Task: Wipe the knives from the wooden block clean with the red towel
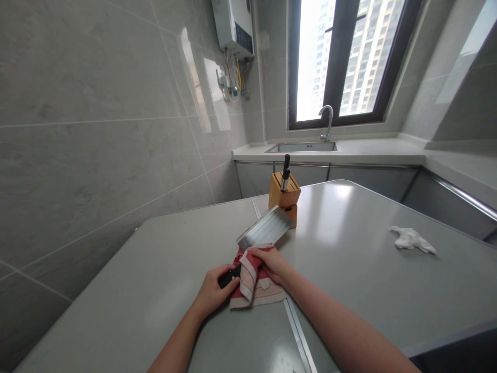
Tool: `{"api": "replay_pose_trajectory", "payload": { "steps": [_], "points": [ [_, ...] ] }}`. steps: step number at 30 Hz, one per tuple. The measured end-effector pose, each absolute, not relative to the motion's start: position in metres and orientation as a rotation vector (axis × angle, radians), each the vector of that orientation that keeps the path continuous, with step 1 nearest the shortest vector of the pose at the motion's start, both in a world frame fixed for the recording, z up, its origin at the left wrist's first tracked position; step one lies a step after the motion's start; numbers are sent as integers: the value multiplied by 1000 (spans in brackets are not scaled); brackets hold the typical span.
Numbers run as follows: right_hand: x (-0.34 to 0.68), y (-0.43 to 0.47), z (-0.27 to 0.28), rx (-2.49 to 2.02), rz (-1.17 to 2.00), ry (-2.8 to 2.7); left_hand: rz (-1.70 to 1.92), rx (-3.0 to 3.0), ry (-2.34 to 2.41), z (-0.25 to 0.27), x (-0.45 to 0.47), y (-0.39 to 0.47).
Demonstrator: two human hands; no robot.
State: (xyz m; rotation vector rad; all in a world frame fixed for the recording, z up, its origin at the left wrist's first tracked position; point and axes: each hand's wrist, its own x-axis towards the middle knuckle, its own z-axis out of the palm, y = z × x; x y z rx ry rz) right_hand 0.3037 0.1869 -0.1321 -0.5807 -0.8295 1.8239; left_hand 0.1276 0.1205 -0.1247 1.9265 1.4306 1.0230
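A cleaver [266, 229] with a broad steel blade is tilted above the table, its blade pointing away to the upper right. My left hand [217, 287] is closed around its black handle. My right hand [272, 264] is closed on a red and cream striped cloth [258, 295], which wraps the lower part of the blade near the handle. The cloth's loose end hangs toward the tabletop. Just behind the blade stands a wooden knife block [277, 196] with one black-handled knife [286, 173] upright in it. The blade covers part of the block's lower front.
A crumpled white cloth or tissue [412, 240] lies on the right of the grey table [174, 259]. Beyond the table are a counter [380, 147], a sink [303, 147] and a faucet [328, 122] under a window. The tiled wall [97, 155] runs along the left.
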Motion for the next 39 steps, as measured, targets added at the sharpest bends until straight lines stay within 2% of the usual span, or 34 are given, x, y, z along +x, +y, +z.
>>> {"api": "replay_pose_trajectory", "payload": {
  "steps": [22, 39],
  "points": [
    [306, 188, -131, -596, 1830, -853, 954, 2072, 1526, -128, 125, 121],
    [304, 192, -136, -573, 1834, -839, 1034, 2020, 1556, -132, 122, 125]
  ]
}}
